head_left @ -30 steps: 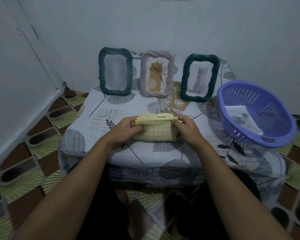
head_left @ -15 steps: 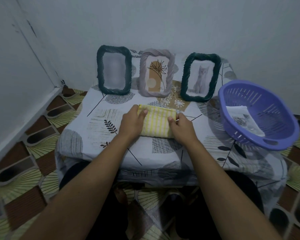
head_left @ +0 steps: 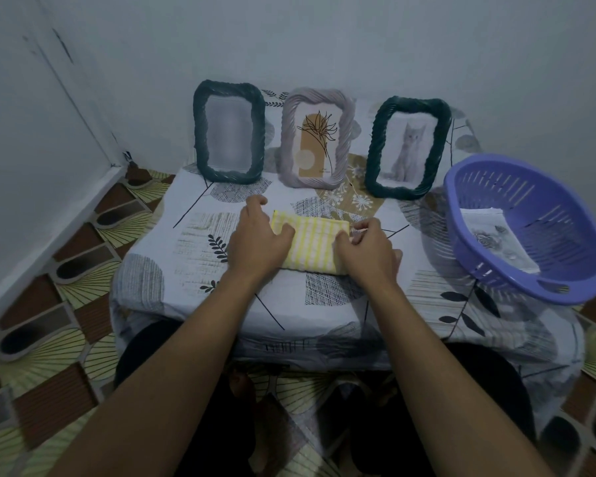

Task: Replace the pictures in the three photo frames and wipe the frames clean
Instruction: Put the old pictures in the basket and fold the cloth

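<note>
A folded yellow-striped cloth (head_left: 310, 244) lies flat on the covered low table (head_left: 324, 304). My left hand (head_left: 255, 242) rests on its left end, thumb on top and fingers loosely curled beside the edge. My right hand (head_left: 369, 249) pinches the cloth's right edge with curled fingers. Three frames stand upright at the back against the wall. The left dark green frame (head_left: 200, 142) shows a blurred grey picture. A plant drawing fills the middle grey frame (head_left: 288, 139). The right dark green frame (head_left: 375, 146) holds a cat picture.
A purple slotted basket (head_left: 547, 218) sits tilted at the table's right edge with a printed picture sheet (head_left: 496, 239) inside. White walls close in behind and to the left. Patterned floor tiles (head_left: 83, 270) surround the table. My legs are under its front edge.
The cloth, held up in both hands a second ago, now lies on the table farther back. My hands pressed it flat, then shifted toward its two ends.
</note>
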Motion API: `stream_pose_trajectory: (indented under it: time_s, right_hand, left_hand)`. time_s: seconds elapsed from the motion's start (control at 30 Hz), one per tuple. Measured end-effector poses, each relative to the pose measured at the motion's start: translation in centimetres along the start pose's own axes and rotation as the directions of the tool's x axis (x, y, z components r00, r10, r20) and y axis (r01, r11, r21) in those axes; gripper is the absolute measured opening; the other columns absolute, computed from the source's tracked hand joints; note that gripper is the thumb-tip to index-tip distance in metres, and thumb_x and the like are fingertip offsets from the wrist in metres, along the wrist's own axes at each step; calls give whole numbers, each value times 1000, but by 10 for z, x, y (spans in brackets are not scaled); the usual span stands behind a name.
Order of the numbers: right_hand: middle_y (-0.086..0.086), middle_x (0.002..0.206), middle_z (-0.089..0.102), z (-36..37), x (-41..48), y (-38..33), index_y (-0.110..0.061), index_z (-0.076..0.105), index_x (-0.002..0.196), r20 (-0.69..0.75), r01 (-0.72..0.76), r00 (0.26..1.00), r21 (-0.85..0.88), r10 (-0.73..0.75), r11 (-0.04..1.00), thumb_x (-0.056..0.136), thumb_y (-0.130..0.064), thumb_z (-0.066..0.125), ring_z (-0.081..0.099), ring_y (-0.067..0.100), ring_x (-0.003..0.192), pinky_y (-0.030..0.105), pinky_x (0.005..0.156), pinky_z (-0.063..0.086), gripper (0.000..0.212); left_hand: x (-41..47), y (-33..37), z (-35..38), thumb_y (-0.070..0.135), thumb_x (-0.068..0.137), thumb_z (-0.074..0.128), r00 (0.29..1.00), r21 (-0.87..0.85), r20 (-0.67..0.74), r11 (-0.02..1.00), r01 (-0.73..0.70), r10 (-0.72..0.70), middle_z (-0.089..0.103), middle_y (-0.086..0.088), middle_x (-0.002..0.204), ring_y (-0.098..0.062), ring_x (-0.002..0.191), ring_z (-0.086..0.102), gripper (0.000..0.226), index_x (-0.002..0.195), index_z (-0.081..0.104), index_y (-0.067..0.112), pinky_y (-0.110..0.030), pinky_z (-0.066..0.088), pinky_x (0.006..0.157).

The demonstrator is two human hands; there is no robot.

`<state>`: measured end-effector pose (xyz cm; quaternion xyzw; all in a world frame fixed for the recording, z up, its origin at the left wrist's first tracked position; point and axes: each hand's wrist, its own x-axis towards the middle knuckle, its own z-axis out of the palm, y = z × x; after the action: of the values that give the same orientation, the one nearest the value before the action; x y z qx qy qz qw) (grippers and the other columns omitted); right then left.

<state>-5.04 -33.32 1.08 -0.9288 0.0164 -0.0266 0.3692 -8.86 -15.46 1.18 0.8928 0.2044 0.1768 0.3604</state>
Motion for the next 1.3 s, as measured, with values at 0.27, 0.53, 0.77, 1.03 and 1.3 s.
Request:
stream_pose_trajectory:
  time_s: [0.27, 0.53, 0.77, 1.03, 1.3]
  right_hand:
    - [3, 119, 60, 11, 5, 3, -17, 56, 117, 20, 82, 997, -68, -81, 994, 97, -44, 48, 52, 27, 114, 44, 97, 30, 34]
    - [-1, 121, 60, 14, 7, 8, -24, 57, 116, -42, 54, 997, -198, -63, 979, 94, -51, 52, 47, 25, 120, 42, 96, 29, 35]
    - [2, 121, 62, 12, 13, 3, -27, 63, 104, 30, -14, 999, -265, 23, 964, 92, -57, 51, 45, 27, 122, 43, 99, 28, 34]
    - [-11, 91, 59, 12, 21, -15, -27, 52, 98, 173, -43, 984, 52, 33, 998, 93, -37, 62, 58, 21, 109, 37, 98, 31, 15]
    - [-7, 84, 63, 10, 4, -38, -25, 52, 120, 300, 132, 902, 495, -311, 859, 92, -12, 68, 59, 3, 78, 23, 73, 45, 35]
  left_hand:
    - [7, 0, 12, 31, 97, 34, 881, 275, 239, 842, -464, 407, 42, 1, 150, -24, 148, 21, 45, 141, 46, 28, -49, 17, 112]
    - [8, -7, 23, 57, 102, 14, 796, 371, 546, 777, -508, 260, 18, 11, 165, -21, 153, 9, 57, 157, 10, 39, -62, 2, 117]
    - [-1, -6, 28, 59, 101, 14, 838, 409, 505, 798, -443, 206, 10, 10, 167, -23, 153, 7, 62, 158, 6, 36, -63, 2, 118]
    - [-25, 1, 26, 50, 104, 7, 888, 397, 455, 878, -266, 63, 3, 9, 167, -24, 154, 2, 60, 159, 3, 27, -63, -10, 117]
    - [-19, 5, -11, 40, 97, 32, 985, 359, 171, 929, -91, 31, 60, -1, 127, -25, 120, 47, 42, 126, 58, 23, -48, 21, 96]
